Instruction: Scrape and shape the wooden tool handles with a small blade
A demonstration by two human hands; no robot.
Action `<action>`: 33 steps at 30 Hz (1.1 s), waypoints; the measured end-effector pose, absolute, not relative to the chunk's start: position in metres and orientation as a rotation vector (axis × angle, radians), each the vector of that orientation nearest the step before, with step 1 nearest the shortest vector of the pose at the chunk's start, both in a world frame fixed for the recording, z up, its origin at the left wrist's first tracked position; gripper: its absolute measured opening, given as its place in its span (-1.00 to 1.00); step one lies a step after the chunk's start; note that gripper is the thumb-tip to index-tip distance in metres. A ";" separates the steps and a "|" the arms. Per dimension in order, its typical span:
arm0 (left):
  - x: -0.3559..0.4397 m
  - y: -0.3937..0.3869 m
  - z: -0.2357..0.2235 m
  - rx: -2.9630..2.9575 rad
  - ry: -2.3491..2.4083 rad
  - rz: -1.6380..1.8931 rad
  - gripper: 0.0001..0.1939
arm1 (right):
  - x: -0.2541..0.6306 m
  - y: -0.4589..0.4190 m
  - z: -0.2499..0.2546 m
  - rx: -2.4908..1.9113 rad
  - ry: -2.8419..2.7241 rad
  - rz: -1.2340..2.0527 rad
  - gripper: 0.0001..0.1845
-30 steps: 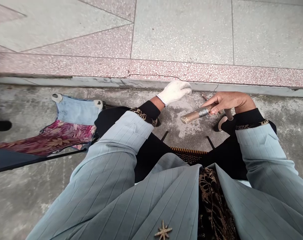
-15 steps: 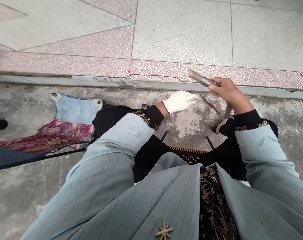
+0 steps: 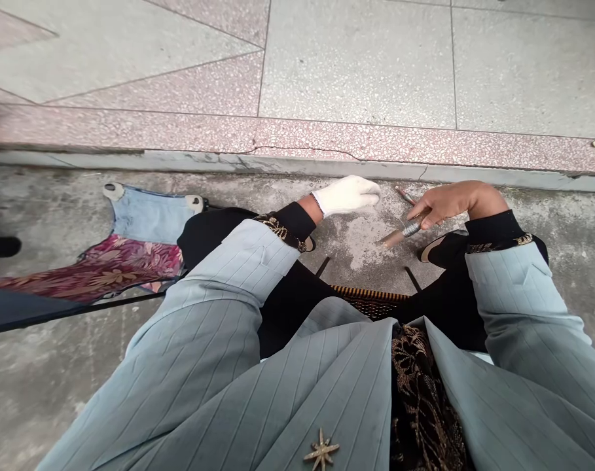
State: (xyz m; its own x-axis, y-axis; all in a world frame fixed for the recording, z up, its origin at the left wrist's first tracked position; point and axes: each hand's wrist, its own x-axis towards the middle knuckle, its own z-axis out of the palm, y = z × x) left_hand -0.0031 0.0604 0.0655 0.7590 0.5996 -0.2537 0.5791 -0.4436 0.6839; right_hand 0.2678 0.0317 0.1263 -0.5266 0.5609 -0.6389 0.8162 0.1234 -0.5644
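Note:
My right hand (image 3: 454,199) is bare and wrapped round a short rod wound with silver wire (image 3: 411,228). The rod's pale end (image 3: 391,239) slants down to the left over the concrete. A thin strand stands up from the winding. My left hand (image 3: 349,196), in a white knitted glove, is a little to the left with its fingers closed together. Whatever those fingers hold, if anything, is too small to make out. On the ground just behind my right hand lies a thin reddish stick-like tool (image 3: 404,193), partly covered by that hand.
A raised, tiled step (image 3: 307,137) runs across in front of me. At left stands a folding chair with a denim and floral seat (image 3: 144,216). Between my legs shows a woven seat edge (image 3: 370,293). My shoe (image 3: 437,252) rests on the concrete at right.
My right hand has turned over and come down nearer to me, so the wire-wound rod now points down-left instead of up-left. My gloved left hand has shifted slightly left.

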 end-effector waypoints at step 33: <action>0.001 0.057 0.066 2.458 0.908 -0.118 -0.63 | 0.263 0.037 0.112 1.105 1.847 -1.487 -0.61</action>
State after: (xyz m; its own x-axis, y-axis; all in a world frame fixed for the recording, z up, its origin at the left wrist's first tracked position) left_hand 0.0011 0.0569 0.0663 0.7725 0.5835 -0.2506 0.6283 -0.6447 0.4355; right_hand 0.2626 0.0368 0.1124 -0.5320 0.2709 -0.8022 0.8416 0.0647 -0.5363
